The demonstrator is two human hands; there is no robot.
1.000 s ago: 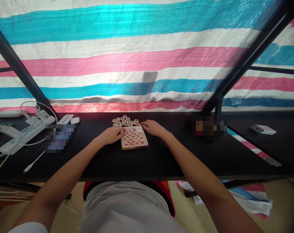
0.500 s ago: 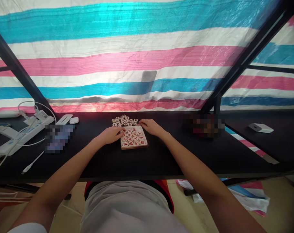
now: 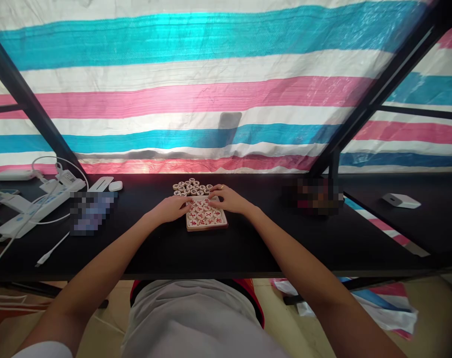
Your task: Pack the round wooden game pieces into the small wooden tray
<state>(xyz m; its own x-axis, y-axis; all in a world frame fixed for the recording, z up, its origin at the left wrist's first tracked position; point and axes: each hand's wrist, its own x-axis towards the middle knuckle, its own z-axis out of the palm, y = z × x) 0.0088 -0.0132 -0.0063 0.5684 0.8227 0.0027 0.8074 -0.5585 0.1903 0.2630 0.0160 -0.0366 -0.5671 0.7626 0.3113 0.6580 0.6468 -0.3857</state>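
A small wooden tray (image 3: 207, 227) sits on the black table (image 3: 218, 248), filled with round wooden chess pieces (image 3: 204, 215) marked in red. Behind it lies a loose heap of more round pieces (image 3: 190, 187). My left hand (image 3: 173, 207) rests at the tray's left edge, fingers curled onto the pieces there. My right hand (image 3: 228, 198) lies over the tray's far right corner, its fingers bent down onto the pieces. What either hand pinches is too small to make out.
At the left are a white power strip (image 3: 36, 209) with cables, a white mouse (image 3: 115, 185) and a blurred patch (image 3: 90, 211). A white box (image 3: 401, 200) lies far right. Black frame posts (image 3: 338, 144) rise before a striped tarp (image 3: 211, 89).
My right hand has slid left from beside the tray's far corner onto its pieces. My left hand has stayed at the tray's left edge.
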